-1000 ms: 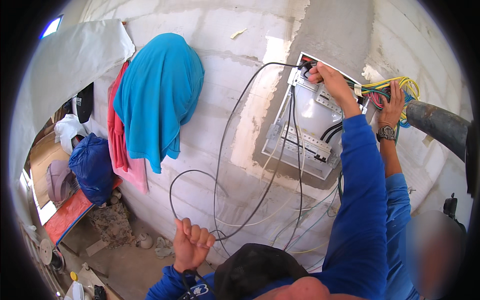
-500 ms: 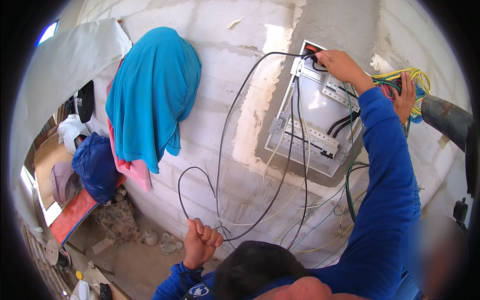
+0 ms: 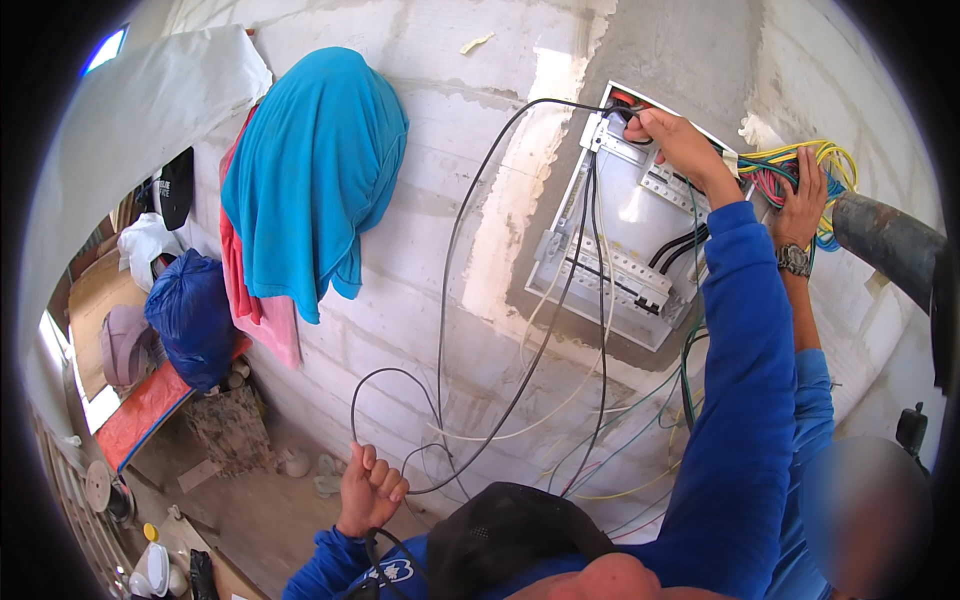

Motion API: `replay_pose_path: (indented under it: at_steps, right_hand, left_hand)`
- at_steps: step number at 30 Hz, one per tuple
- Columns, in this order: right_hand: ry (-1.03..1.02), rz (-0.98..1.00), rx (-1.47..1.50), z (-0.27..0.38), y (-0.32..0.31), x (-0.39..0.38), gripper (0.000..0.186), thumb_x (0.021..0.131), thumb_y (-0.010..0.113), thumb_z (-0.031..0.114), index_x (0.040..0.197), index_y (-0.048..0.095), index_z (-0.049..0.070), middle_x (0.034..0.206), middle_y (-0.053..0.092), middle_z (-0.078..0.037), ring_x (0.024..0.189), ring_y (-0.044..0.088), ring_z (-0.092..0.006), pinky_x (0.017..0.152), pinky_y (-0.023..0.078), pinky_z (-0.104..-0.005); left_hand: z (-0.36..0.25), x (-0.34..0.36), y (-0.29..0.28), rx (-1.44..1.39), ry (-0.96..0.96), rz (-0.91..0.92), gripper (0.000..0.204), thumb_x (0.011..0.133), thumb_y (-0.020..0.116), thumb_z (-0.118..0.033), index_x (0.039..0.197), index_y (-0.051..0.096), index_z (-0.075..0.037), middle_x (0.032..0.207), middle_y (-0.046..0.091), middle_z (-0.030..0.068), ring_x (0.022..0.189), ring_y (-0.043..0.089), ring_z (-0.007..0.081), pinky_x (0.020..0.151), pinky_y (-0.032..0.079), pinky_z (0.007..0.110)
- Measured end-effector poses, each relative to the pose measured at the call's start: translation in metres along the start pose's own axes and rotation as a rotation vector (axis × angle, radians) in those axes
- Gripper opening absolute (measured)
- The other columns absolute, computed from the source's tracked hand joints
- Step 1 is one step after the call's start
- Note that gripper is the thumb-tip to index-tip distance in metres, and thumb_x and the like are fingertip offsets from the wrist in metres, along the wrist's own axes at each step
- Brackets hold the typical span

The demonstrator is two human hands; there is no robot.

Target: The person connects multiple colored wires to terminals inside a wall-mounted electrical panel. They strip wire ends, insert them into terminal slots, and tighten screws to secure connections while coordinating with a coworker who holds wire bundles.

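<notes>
An open white electrical panel box (image 3: 628,200) is set in the wall, with rows of terminals and breakers inside. My right hand (image 3: 680,145), in a blue sleeve, is at its upper end, fingers pinched on a black cable (image 3: 515,118) beside a red and black round fitting (image 3: 622,100). The cable loops down across the wall. Low on the left, my left hand (image 3: 372,488) is closed in a fist around a looped stretch of black cable (image 3: 380,374). Black and white wires (image 3: 560,345) hang out of the box between my hands.
A co-worker's hand (image 3: 800,205) with a watch rests by bundled yellow, green and red wires (image 3: 840,160), next to a dark pipe (image 3: 885,240). Turquoise cloth (image 3: 310,180) hangs on the wall. A blue bag (image 3: 190,320) and a cable spool (image 3: 105,490) are at left.
My left hand has shifted a little left and down, and its cable loop has widened. My right hand stays at the cable near the box's top. More of the co-worker's forearm shows.
</notes>
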State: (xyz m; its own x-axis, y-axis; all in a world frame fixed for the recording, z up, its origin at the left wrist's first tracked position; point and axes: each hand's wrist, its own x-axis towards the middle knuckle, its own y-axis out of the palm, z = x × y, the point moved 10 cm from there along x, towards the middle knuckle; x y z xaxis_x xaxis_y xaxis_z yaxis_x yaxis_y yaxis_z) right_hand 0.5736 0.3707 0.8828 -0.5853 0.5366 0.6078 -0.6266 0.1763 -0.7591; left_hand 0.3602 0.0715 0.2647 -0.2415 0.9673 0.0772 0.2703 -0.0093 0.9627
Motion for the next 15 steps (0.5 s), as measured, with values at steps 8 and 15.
replay_pose_path:
  at_steps: [8,15]
  right_hand:
    - [-0.162,0.081,-0.269,-0.003,-0.002,0.037,0.039,0.111,0.051,0.037,0.107,0.073,0.006,0.088,0.07,-0.005,0.079,0.06,-0.0193,0.075,0.049,-0.0341]
    - [-0.23,0.122,-0.694,0.018,0.025,0.065,0.037,0.107,0.054,0.033,0.095,0.074,0.004,0.088,0.074,-0.018,0.084,0.067,-0.0372,0.08,0.052,-0.0459]
  left_hand:
    - [0.024,0.01,-0.025,0.045,-0.04,-0.132,0.048,0.113,0.04,-0.059,0.086,0.045,-0.019,0.057,0.021,-0.0038,0.049,0.022,0.0145,0.05,0.032,0.034]
    - [-0.009,-0.045,-0.084,0.065,0.099,-0.24,0.047,0.113,0.041,-0.059,0.086,0.046,-0.02,0.056,0.02,-0.0054,0.046,0.019,0.012,0.044,0.028,0.033]
